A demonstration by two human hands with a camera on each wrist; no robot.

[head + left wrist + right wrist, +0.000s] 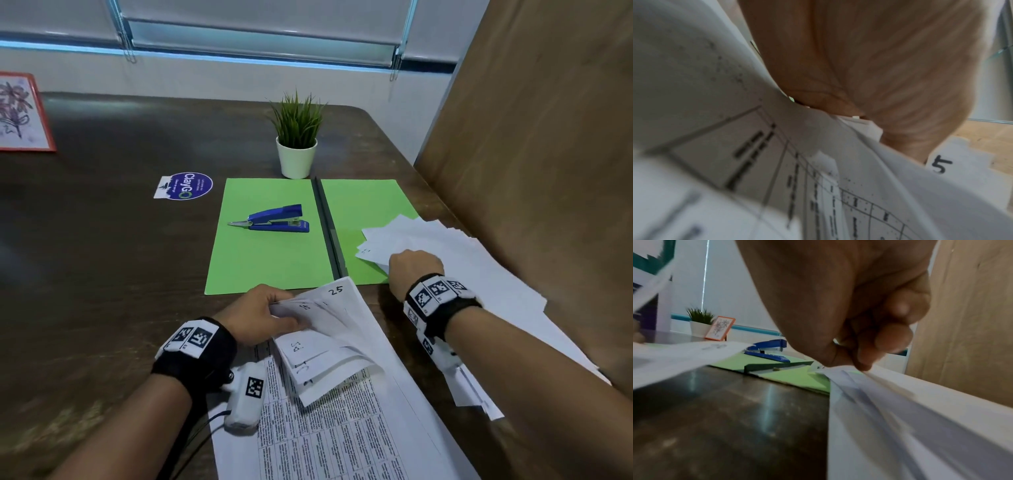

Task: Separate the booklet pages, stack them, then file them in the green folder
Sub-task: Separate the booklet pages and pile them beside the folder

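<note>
The green folder (270, 246) lies open on the dark table. Near the front edge my left hand (282, 313) grips the top left corner of the stapled booklet (329, 346), whose numbered pages are fanned and lifted above a printed table sheet (335, 435). The left wrist view shows the palm (869, 65) against those curled sheets (777, 178). My right hand (409, 269) is over the loose page stack (455, 260), which overlaps the folder's right half. In the right wrist view its thumb and curled fingers (865, 363) pinch the top sheets of that stack (920, 418).
A blue stapler (274, 221) lies on the folder's left half. A potted plant (296, 157) stands just behind the folder. A round sticker (186, 185) and a framed picture (20, 113) are to the left. A wooden panel (531, 137) walls off the right side.
</note>
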